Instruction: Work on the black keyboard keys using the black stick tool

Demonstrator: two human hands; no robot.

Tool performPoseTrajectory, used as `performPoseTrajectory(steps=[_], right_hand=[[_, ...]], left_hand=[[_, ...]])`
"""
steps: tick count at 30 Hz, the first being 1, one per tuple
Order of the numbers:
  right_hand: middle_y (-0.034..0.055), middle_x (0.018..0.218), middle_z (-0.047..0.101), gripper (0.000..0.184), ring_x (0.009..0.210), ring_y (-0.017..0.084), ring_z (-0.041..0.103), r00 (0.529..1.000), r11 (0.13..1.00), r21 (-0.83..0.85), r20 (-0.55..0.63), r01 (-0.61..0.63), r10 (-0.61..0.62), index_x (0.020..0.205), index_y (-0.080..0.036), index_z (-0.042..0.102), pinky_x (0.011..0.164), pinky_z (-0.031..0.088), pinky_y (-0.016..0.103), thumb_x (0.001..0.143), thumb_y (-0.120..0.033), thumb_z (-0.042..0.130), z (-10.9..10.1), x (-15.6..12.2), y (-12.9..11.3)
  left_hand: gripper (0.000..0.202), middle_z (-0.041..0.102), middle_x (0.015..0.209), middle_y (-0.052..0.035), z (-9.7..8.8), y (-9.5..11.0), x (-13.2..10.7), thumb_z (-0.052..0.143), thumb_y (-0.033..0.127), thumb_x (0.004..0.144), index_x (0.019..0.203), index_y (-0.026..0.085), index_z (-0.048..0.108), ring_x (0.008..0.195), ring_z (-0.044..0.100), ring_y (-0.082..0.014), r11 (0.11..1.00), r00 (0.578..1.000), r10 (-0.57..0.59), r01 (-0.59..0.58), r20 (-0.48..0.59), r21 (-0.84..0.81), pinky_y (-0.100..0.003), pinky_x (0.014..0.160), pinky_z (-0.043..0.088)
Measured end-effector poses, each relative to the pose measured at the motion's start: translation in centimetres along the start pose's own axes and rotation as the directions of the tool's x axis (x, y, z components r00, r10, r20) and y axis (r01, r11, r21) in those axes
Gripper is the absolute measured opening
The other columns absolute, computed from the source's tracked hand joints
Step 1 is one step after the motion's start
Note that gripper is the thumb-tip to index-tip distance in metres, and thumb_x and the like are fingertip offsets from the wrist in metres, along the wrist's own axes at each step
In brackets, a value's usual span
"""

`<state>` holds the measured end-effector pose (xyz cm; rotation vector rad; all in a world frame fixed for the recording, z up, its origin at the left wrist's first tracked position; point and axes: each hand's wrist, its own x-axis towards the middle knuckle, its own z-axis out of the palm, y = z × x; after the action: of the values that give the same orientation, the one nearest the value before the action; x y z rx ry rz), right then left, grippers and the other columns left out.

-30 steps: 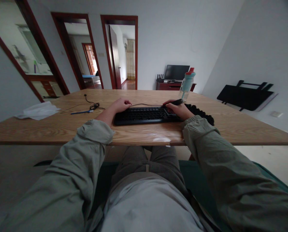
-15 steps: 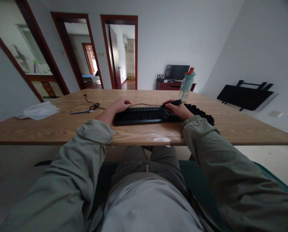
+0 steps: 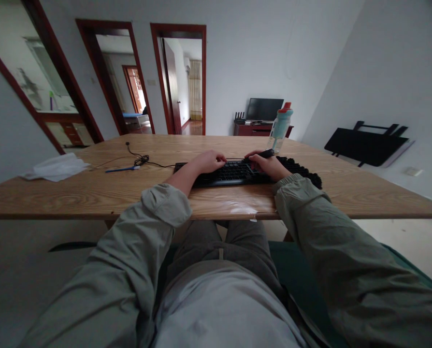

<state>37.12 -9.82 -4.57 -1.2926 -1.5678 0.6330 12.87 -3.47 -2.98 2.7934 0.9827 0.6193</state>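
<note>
A black computer keyboard lies on the wooden table in front of me. My left hand is over its middle, fingers curled together at the back edge; what they hold, if anything, is hidden. A thin dark cord shows behind the keyboard between my hands. Over the keyboard's right part, my right hand is closed around a black-handled tool, whose thick rounded end points right. Its working tip is too small to make out. Just beyond my right wrist lies a bumpy black cloth or mat.
A water bottle with a red cap stands behind my right hand. On the left are a coiled black cable, a blue stick-like brush or pen and a crumpled white sheet. The wooden table's front edge is close to my body.
My left hand has moved right, from the keyboard's back left corner to its middle, uncovering that corner. My right hand stays almost in place, still holding the black-handled tool.
</note>
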Motion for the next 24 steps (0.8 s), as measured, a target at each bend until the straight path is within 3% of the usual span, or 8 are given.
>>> performPoseTrajectory(steps=[4,8,15,24], right_hand=[[-0.0019,0.054,0.054,0.025,0.042,0.010,0.040,1.000,1.000,0.007,-0.005,-0.012,0.012,0.092,-0.015,0.070,0.039,0.026,0.024,0.079,-0.032,0.057,0.1,0.0,0.2],[-0.0020,0.056,0.054,0.026,0.045,0.010,0.042,1.000,0.999,-0.029,0.017,0.019,-0.018,0.093,-0.016,0.071,0.041,0.027,0.023,0.079,-0.034,0.059,0.1,0.2,0.5],[-0.0011,0.059,0.057,0.029,0.048,0.011,0.044,0.999,0.998,-0.050,0.013,0.044,-0.044,0.096,-0.016,0.071,0.043,0.029,0.024,0.078,-0.036,0.058,-0.1,0.3,0.6],[-0.0008,0.059,0.057,0.028,0.053,0.012,0.046,0.995,0.994,-0.042,-0.006,0.099,-0.099,0.092,-0.016,0.071,0.047,0.031,0.024,0.077,-0.036,0.058,-0.1,0.6,0.9]], left_hand=[[0.032,0.076,0.106,-0.0050,1.1,1.6,1.0,0.054,0.024,0.089,0.113,0.018,0.075,0.091,0.067,-0.0178,0.999,0.998,0.050,-0.051,0.037,0.013,-0.025,0.083,0.050],[0.032,0.076,0.107,-0.0048,1.6,2.1,1.4,0.054,0.023,0.089,0.113,0.019,0.075,0.090,0.067,-0.0172,0.998,0.998,0.028,-0.031,0.057,0.059,-0.025,0.082,0.049],[0.027,0.076,0.101,-0.0047,2.4,2.3,2.2,0.059,0.022,0.084,0.106,0.021,0.075,0.087,0.067,-0.0194,0.986,1.000,-0.006,0.006,0.001,0.168,-0.027,0.073,0.047],[0.028,0.074,0.106,-0.0066,3.0,3.2,3.0,0.053,0.031,0.090,0.106,0.026,0.075,0.096,0.066,-0.0238,0.951,0.999,-0.033,0.043,-0.038,0.307,-0.031,0.080,0.047]])
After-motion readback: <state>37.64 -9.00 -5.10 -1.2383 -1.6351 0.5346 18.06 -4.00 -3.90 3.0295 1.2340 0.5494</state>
